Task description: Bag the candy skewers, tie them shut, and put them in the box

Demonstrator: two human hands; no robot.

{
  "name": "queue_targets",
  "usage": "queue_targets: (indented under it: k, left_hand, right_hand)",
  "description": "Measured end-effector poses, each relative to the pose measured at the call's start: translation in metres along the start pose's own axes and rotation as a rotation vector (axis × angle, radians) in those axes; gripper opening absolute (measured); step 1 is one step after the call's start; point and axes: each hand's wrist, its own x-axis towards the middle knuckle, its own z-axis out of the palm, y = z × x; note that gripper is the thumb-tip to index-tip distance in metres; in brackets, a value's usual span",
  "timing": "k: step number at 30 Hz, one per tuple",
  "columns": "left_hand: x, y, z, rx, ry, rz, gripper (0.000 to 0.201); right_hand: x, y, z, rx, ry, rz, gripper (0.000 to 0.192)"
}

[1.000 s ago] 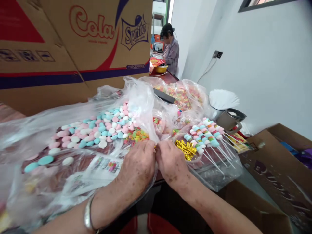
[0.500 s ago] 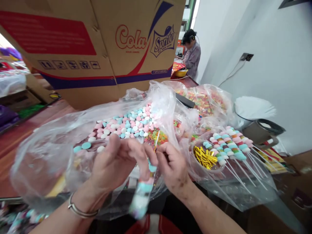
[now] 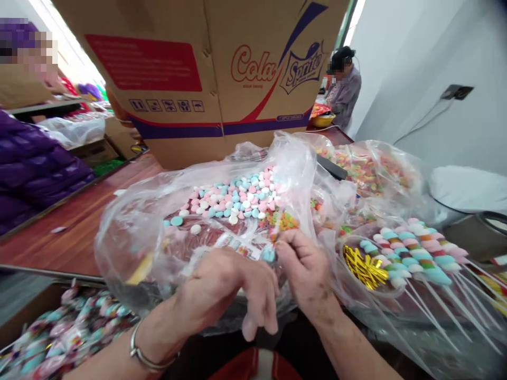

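Plastic-wrapped candy skewer (image 3: 269,254) sits pinched in our right hand (image 3: 307,272) above the table (image 3: 75,232) edge, left hand (image 3: 229,287) loose-fingered beside it, while finished skewers (image 3: 415,250) and gold ties (image 3: 364,266) wait alongside.

A large cardboard box (image 3: 206,79) behind the work table carries the word "Cola" in red script and, just to its right, a purple "Sprite" logo. Left of these sits a red panel with print too small to read, above a row of small handling symbols. No other readable text appears.
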Motion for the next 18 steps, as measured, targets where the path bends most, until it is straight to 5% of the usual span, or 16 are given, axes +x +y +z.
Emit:
queue_targets:
  k: [4, 7, 12, 18]
  left_hand:
    - [-0.007, -0.011, -0.004, -0.114, 0.237, -0.183, 0.052]
    - [-0.008, -0.01, -0.001, -0.315, 0.432, -0.109, 0.035]
    - [-0.02, -0.007, 0.004, -0.375, 0.776, 0.05, 0.02]
    - [-0.087, 0.006, -0.038, -0.099, 1.136, 0.222, 0.023]
  right_hand:
    - [-0.006, -0.016, 0.007, -0.207, 0.081, -0.262, 0.013]
    - [-0.017, -0.022, 0.028, -0.156, -0.117, -0.375, 0.016]
    - [-0.026, -0.011, 0.054, -0.104, -0.384, -0.266, 0.013]
    - [-0.033, 0.018, 0.048, -0.207, -0.677, -0.341, 0.014]
